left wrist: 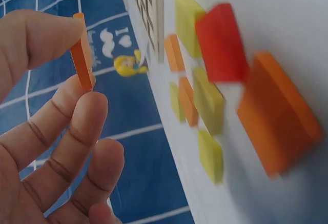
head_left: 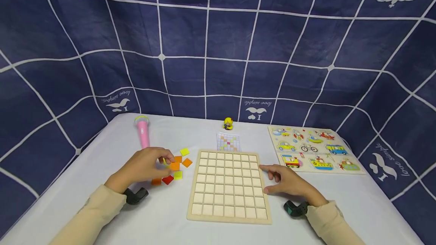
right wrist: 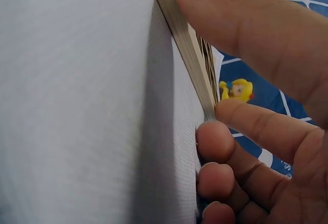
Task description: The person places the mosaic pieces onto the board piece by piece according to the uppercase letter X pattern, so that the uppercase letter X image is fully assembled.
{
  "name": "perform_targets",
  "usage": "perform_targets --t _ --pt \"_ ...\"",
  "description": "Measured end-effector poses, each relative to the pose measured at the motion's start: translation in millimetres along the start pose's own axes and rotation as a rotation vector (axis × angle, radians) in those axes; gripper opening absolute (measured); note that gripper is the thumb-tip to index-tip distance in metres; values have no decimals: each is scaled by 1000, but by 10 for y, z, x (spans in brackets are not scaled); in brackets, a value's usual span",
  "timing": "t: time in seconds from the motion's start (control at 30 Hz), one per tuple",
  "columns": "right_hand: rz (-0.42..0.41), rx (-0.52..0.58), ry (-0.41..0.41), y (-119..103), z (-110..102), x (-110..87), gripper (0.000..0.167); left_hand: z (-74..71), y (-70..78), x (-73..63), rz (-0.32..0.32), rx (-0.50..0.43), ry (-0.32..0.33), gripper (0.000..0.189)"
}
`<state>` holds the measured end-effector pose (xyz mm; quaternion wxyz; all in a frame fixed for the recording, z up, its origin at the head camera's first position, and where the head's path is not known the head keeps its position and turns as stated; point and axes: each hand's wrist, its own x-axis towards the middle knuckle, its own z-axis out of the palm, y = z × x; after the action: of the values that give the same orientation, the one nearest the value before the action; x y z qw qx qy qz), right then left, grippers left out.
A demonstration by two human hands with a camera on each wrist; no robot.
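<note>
Between thumb and fingertips, my left hand [head_left: 144,165] pinches a thin orange square tile [left wrist: 82,57], raised above the white table [head_left: 163,214]. Loose tiles lie close under that hand: a red one [left wrist: 221,44], several yellow ones [head_left: 178,175] and several orange ones [left wrist: 279,114]. At centre is a wooden grid board [head_left: 229,220] with raised edges and pale square cells. My right hand [head_left: 286,180] touches the board's right edge with thumb and index fingertip, the other fingers bent beside it.
Behind the board lies a card with a coloured grid pattern [head_left: 229,141], and beyond it a small yellow-haired figurine [head_left: 228,123]. A pink toy microphone [head_left: 143,133] lies back left. At right is a vehicle puzzle board [head_left: 305,167]. A blue curtain [head_left: 225,37] hangs behind.
</note>
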<state>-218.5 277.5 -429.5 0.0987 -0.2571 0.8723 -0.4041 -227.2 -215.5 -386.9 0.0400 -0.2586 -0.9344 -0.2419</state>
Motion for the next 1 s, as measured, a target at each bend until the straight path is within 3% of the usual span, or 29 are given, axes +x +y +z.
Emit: perform_targets --t 0.33,0.63,0.77,1.0 --pt "-15 19 3 12 29 -5 76 140 172 237 68 17 22 18" --pt "-21 22 13 24 46 -30 75 281 221 389 115 21 41 18" --pt "-61 20 17 71 41 -28 75 325 230 436 131 37 63 18" --pt "-186 9 20 307 44 -5 71 403 286 547 132 22 44 18"
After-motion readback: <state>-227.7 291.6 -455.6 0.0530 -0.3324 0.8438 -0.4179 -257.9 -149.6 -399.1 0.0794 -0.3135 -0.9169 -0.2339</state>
